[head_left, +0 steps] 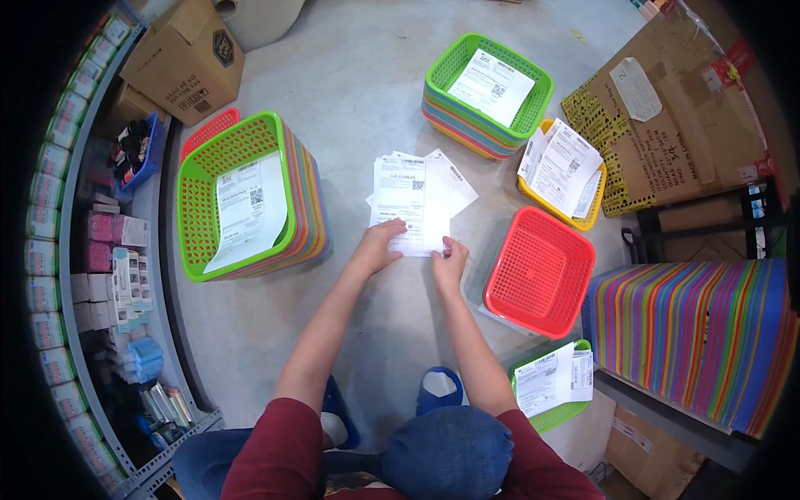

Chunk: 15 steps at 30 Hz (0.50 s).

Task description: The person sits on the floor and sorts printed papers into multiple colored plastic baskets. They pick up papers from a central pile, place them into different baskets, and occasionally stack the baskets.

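Observation:
A small pile of white printed sheets [462, 196] lies fanned out on the grey floor in front of me. The top sheet [410, 200] carries printed text, a barcode and a square code. My left hand [380, 247] grips this sheet at its lower left edge, fingers bent over the paper. At the lower right corner, my right hand [451, 263] pinches the same sheet between thumb and fingers. Whether the sheet is lifted off the pile cannot be told.
Stacked baskets with sheets stand left [304, 200] and far right [429, 108]. Nearer right are a yellow basket [593, 218], a red basket [533, 271] and a green basket [571, 414]. A shelf [154, 250] lines the left; nested colourful baskets [692, 333] and a carton [667, 108] line the right.

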{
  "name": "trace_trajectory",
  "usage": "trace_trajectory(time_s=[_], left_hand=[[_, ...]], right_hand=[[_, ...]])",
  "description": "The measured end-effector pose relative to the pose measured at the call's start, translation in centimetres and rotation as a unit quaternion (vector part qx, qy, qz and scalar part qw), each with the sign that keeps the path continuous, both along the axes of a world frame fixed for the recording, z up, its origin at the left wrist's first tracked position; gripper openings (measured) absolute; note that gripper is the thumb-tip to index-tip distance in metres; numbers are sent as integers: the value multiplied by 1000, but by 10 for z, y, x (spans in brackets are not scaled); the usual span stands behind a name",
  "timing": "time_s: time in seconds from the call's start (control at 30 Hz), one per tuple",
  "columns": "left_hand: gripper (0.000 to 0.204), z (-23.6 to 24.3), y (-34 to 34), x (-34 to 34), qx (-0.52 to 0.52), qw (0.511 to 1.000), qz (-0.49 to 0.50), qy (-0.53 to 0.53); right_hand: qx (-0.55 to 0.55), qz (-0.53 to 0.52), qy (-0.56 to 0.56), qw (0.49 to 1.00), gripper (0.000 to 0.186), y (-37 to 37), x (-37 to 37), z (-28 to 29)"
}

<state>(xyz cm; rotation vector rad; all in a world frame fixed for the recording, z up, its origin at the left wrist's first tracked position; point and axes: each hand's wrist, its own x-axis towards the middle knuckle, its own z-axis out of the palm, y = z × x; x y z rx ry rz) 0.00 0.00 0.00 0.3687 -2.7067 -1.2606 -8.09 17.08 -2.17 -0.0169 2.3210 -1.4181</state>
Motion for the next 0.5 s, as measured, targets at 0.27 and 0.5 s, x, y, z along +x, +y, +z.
trace_trajectory(time_s=[0.27, 0.5], left_hand=[[44, 3, -4, -4, -42, 999, -12, -16], [36, 14, -7, -8, -38, 998, -36, -19]], right_hand=[[-235, -69, -106, 964, 34, 3, 0, 6], [-253, -76, -111, 958, 35, 9, 3, 13]])
